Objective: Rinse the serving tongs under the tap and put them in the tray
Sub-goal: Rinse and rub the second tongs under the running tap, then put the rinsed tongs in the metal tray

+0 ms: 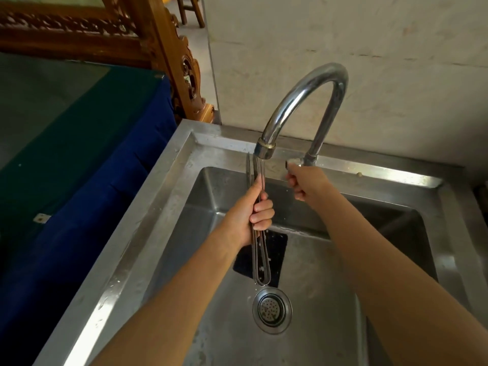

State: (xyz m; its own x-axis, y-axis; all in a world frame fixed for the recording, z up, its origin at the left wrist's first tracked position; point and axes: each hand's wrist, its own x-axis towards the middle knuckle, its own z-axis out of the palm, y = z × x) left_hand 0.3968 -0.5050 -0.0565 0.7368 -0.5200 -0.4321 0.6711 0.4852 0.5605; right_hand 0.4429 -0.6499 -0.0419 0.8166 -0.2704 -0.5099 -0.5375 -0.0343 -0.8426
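Left hand fists the tongs, tips at twelve under the spout; right hand grips the lever for water.

steel sink, black flat rectangle and round drain strainer on its floor

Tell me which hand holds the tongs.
The left hand grips the tongs below the tap spout; the right hand holds the tap lever instead.
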